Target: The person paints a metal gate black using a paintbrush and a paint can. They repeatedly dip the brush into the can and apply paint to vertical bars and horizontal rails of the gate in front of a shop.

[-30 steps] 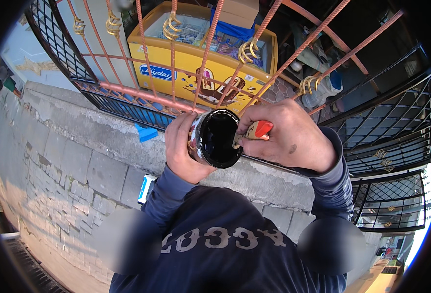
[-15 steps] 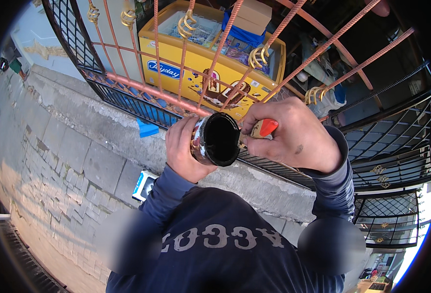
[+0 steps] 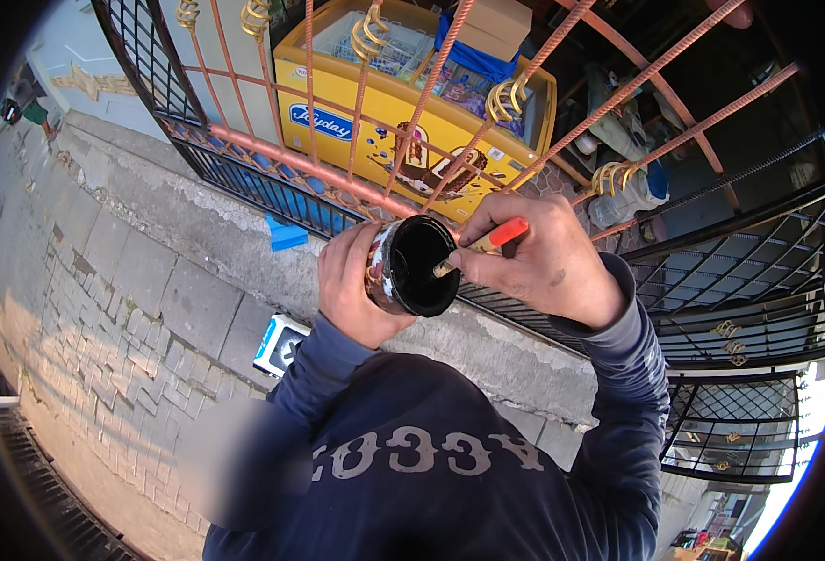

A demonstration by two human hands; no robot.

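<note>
My left hand is wrapped round a paint can, its open mouth tilted toward me. Inside, the can is glossy black, and dark paint coats its rim. A paintbrush with a red-tipped handle is pinched between the thumb and fingers of my right hand. The brush points down and left into the can's mouth, with its metal band near the right rim. I cannot see its bristles against the black inside. Both hands are in front of my chest, close to the metal fence.
Ahead rises a fence of reddish bars with gold ornaments and black lower parts. Behind it stands a yellow chest freezer bearing a cardboard box. A blue piece and a blue-white box lie on the paving.
My right hand has turned and moved slightly left, bringing the brush from beside the rim into the can's mouth. My left hand keeps the can in nearly the same place.
</note>
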